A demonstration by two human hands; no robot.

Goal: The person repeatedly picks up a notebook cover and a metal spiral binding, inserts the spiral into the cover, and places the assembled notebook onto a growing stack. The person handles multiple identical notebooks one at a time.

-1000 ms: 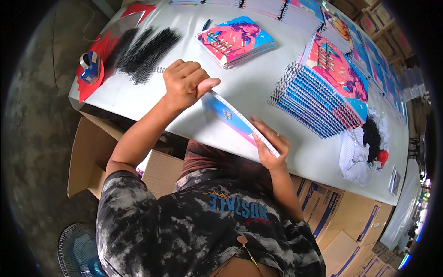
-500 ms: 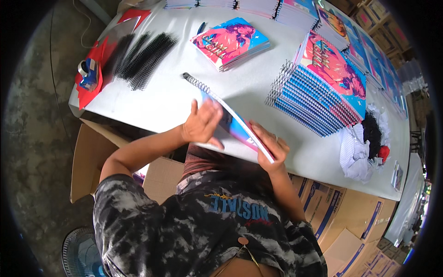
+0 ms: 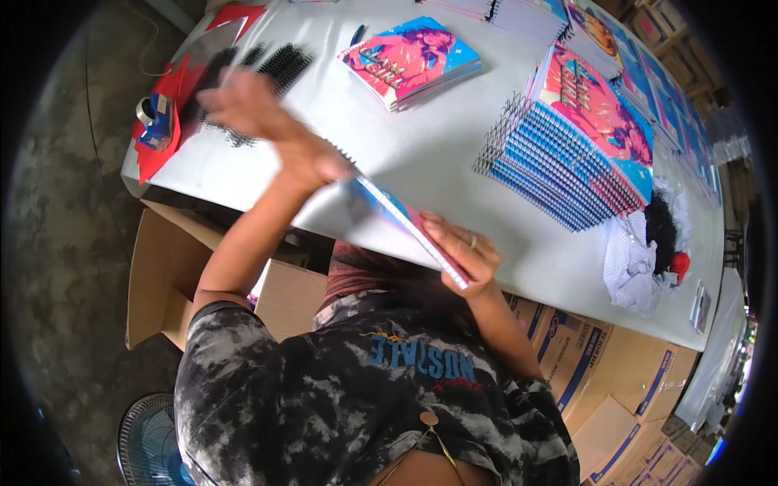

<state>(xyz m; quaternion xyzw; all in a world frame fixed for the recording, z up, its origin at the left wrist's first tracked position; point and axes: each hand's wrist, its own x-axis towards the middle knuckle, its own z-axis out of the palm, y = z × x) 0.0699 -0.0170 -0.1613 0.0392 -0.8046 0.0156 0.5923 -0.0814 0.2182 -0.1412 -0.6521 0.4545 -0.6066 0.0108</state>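
Note:
My right hand point(image 3: 468, 253) grips a notebook point(image 3: 409, 225) by its lower end, thumb and fingers on opposite sides. The notebook stands edge-on and slanted over the table's front edge, its blue and pink cover partly in view. A dark wire coil shows at its upper end, partly hidden by my left hand point(image 3: 267, 121). That hand is blurred, its fingers stretched out to the far left, its heel beside the coil end. Beyond its fingers lies a bunch of loose black spiral coils point(image 3: 285, 66), partly covered by the hand.
On the white table point(image 3: 381, 146) lie a short notebook stack point(image 3: 413, 57), a pen point(image 3: 357, 35), and a tall pile of spiral-bound notebooks point(image 3: 567, 154) at right. Crumpled cloth point(image 3: 632, 267) sits near it. A tape dispenser point(image 3: 156, 121) rests on red sheets; an open carton point(image 3: 166, 275) stands below.
My left hand has swung up and to the left along the notebook's coil end, toward the loose coils. The right hand still holds the notebook, nearly in place.

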